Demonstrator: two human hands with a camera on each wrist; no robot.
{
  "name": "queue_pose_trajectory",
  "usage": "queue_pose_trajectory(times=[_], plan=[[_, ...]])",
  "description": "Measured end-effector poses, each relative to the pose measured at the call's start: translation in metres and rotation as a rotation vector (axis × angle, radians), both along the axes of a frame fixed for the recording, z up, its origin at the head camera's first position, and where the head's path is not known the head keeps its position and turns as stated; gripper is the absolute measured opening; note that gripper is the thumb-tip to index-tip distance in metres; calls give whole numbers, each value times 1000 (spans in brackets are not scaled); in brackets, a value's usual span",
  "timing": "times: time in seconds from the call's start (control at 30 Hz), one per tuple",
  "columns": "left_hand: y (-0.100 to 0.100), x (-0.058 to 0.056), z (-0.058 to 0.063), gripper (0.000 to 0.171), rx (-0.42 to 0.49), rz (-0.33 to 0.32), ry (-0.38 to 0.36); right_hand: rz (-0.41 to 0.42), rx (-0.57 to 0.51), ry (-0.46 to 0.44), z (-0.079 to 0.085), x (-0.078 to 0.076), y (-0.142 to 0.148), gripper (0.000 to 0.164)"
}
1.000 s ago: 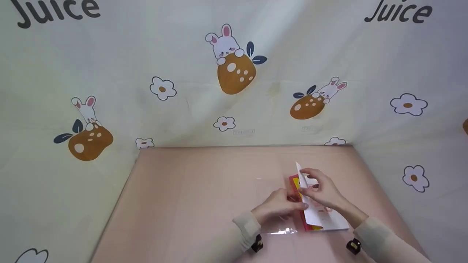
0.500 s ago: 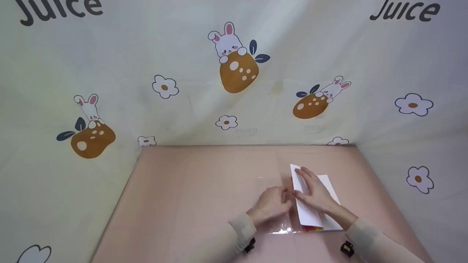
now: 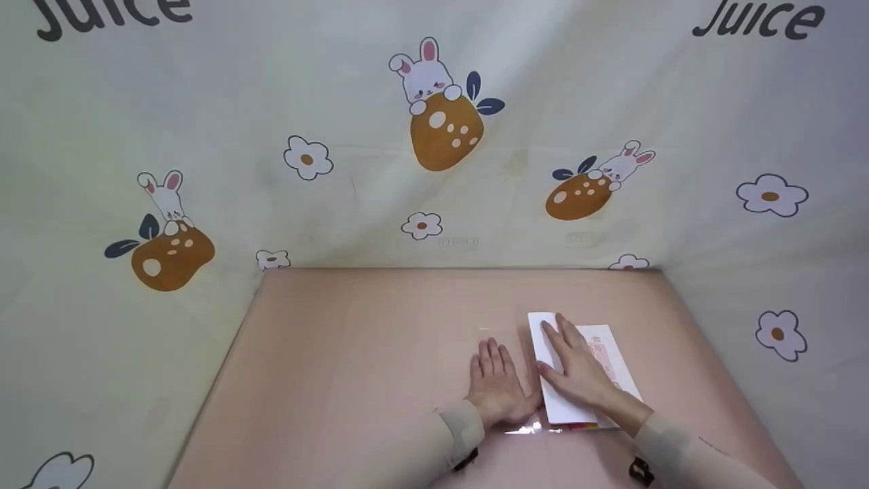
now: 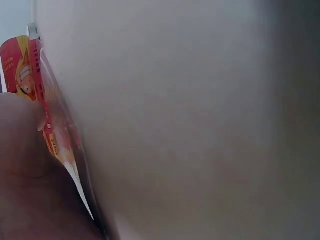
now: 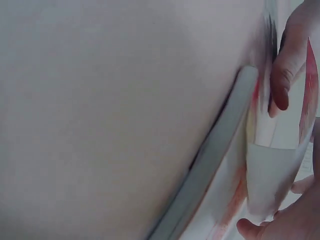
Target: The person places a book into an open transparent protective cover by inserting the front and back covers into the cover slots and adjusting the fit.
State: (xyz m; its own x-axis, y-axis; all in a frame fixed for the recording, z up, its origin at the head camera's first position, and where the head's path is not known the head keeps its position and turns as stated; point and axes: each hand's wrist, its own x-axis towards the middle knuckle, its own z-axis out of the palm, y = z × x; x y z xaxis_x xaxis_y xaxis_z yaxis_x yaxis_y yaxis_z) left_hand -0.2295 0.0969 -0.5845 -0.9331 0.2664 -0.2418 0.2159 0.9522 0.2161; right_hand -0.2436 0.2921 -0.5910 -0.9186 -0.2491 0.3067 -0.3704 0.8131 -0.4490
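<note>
A booklet with a red and yellow cover lies open at the table's right, its printed white page (image 3: 614, 360) facing up. A white leaf (image 3: 553, 394) stands folded over along its left side, with red and yellow showing below the lower edge. My right hand (image 3: 580, 370) rests on this leaf with fingers spread. My left hand (image 3: 497, 390) lies flat on a clear plastic film (image 3: 526, 429), its thumb near the booklet's left edge. In the left wrist view, the red cover (image 4: 22, 65) shows beside the clear plastic. The right wrist view shows the booklet's thick edge (image 5: 220, 145) and the lifted leaf (image 5: 272, 172).
The pinkish table (image 3: 353, 353) stretches to the left of the hands. A pale cloth with printed rabbits and flowers (image 3: 353, 204) hangs at the back and both sides.
My right hand has folded the leaf over to the left and flattened onto it. My left hand has let go of the booklet's edge, moved left and spread flat on the film.
</note>
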Motion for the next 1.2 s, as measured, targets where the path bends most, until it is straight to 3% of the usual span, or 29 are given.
queue_pose_trajectory(times=[0.27, 0.6, 0.83, 1.2], plan=[[0, 1, 3, 104, 20, 12, -25, -18, 27, -51, -8, 1, -1, 74], [-3, -4, -1, 91, 135, 18, -101, -44, 56, -16, -16, -1, -7, 75], [-5, -5, -1, 87, 193, -3, -111, -103, 85, 9, -18, -1, -10, 76], [-6, -4, -1, 86, 192, -2, -83, -40, 232, -55, -16, 1, -14, 64]])
